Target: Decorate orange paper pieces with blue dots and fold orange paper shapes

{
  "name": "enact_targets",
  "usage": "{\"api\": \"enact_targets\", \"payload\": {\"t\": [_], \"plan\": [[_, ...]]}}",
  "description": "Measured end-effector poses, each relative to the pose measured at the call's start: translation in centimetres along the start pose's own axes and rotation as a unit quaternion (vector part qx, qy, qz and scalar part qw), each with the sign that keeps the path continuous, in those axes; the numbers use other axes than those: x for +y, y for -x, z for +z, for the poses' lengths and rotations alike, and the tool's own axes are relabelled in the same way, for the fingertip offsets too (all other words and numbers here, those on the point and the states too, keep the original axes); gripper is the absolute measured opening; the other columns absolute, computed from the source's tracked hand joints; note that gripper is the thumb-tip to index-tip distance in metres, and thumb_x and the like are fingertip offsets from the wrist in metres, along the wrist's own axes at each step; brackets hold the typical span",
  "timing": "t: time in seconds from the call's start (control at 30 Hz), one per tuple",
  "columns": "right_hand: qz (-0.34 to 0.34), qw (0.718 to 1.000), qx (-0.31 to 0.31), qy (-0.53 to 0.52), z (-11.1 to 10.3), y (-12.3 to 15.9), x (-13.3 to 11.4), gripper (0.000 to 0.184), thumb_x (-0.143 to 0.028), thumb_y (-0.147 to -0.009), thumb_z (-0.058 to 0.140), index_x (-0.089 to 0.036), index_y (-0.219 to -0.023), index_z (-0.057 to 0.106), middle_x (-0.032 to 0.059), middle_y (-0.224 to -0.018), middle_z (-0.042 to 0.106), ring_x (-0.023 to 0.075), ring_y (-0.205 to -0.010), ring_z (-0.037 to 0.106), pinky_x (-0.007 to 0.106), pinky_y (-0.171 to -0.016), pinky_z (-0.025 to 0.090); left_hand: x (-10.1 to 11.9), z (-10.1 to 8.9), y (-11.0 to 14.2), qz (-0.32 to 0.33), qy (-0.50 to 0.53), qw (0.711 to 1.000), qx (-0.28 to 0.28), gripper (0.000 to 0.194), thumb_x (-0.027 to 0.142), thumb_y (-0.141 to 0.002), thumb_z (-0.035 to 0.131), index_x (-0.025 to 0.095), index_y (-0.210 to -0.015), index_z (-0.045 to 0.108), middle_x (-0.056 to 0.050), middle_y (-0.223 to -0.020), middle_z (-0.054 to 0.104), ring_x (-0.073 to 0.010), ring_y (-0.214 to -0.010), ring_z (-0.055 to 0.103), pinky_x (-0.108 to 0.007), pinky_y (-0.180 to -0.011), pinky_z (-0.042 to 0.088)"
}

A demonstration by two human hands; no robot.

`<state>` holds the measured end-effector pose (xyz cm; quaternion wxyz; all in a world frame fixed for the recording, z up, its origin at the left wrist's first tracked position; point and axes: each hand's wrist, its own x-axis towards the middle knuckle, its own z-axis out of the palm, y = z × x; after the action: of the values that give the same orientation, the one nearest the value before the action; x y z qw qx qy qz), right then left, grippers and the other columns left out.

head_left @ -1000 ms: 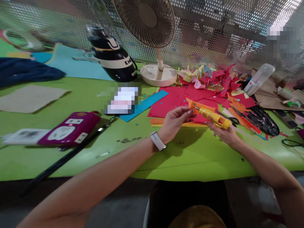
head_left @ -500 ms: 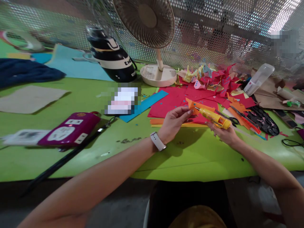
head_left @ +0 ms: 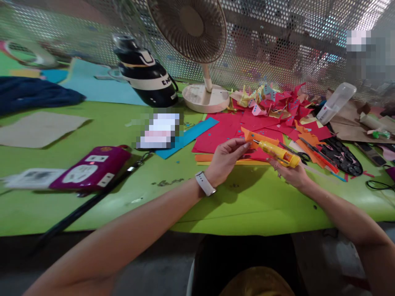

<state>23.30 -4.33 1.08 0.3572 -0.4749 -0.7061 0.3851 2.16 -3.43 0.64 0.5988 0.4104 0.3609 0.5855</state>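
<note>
Between its thumb and fingers, my left hand (head_left: 228,158) pinches a small folded orange paper piece (head_left: 247,135) with a blue dot on it. A yellow hot glue gun (head_left: 279,153) is in my right hand (head_left: 288,172), its metal tip pointing left and meeting or almost meeting the orange paper; I cannot tell if they touch. A clear glue stick trails from the gun's back end. Under and behind the hands lie red paper sheets (head_left: 212,135), with orange and yellow sheets (head_left: 203,158) showing at their front edge.
Folded paper pieces (head_left: 284,102) are heaped behind the red sheets. Scissors (head_left: 304,156) and a red pen (head_left: 328,161) lie to the right. A fan (head_left: 206,98), black bottle (head_left: 151,78), phone (head_left: 159,130), blue strip (head_left: 191,137) and purple power strip (head_left: 92,167) stand or lie leftward.
Nearly nothing differs. Both hands, the orange paper and the glue gun keep almost the same place throughout.
</note>
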Motion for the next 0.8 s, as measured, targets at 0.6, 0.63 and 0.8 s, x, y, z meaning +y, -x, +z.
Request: {"api": "enact_targets", "payload": {"t": [0.6, 0.63, 0.8], "plan": [[0.033, 0.999, 0.027, -0.019, 0.01, 0.02, -0.13, 0.033, -0.052, -0.076, 0.072, -0.022, -0.088, 0.068, 0.0035, -0.070, 0.063, 0.0167, -0.051, 0.055, 0.032, -0.043, 0.049, -0.28, -0.15, -0.14, 0.009, -0.013, 1.000, 0.006, 0.034, 0.041, -0.065, 0.088, 0.019, -0.086, 0.073, -0.004, -0.086, 0.078, -0.0186, -0.079, 0.075, -0.030, -0.074, 0.060], [0.029, 0.999, 0.030, -0.021, 0.04, 0.05, -0.14, 0.032, -0.052, -0.075, 0.072, -0.022, -0.086, 0.067, 0.0024, -0.067, 0.062, 0.0154, -0.049, 0.053, 0.031, -0.042, 0.048, -0.27, -0.13, -0.13, 0.008, -0.014, 1.000, 0.007, 0.035, 0.042, -0.064, 0.088, 0.019, -0.086, 0.073, -0.004, -0.086, 0.078, -0.0187, -0.079, 0.075, -0.030, -0.074, 0.060], [-0.011, 0.999, 0.036, 0.006, 0.08, 0.11, -0.01, 0.030, -0.053, -0.081, 0.068, -0.023, -0.083, 0.064, 0.0007, -0.065, 0.059, 0.0143, -0.048, 0.049, 0.031, -0.042, 0.046, -0.26, -0.09, -0.08, 0.016, -0.015, 1.000, 0.006, 0.037, 0.045, -0.063, 0.089, 0.020, -0.085, 0.073, -0.003, -0.085, 0.078, -0.0185, -0.078, 0.075, -0.031, -0.076, 0.061]]}}
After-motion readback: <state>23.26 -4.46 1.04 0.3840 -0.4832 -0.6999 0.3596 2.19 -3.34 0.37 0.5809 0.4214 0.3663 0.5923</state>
